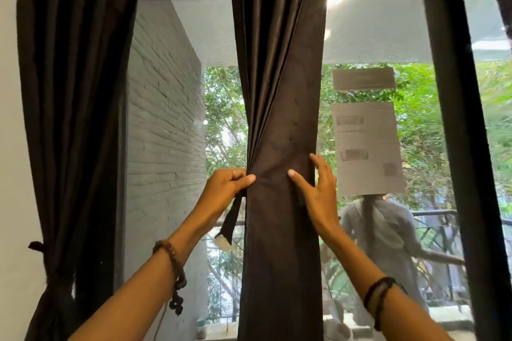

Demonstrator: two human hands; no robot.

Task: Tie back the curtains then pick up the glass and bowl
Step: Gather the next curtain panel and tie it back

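Left hand [225, 185] fingers pinch middle curtain [279, 108] | right hand [315, 188] spread on it

Both forearms showing bare, no sleeves; left wrist wearing brown wooden bead bracelet [173, 263] with dark knotted tassel dangling; thin ring [234, 171] sitting on left finger; right wrist wearing dark braided cord bracelet [378, 292]

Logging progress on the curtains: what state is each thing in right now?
Left curtain: gathered, tied back.
Middle curtain: bunched, not yet tied.
Tie-back strap: hanging loose from the left hand.
Left hand: pinching the curtain's edge and the strap.
Right hand: fingers spread around the curtain.
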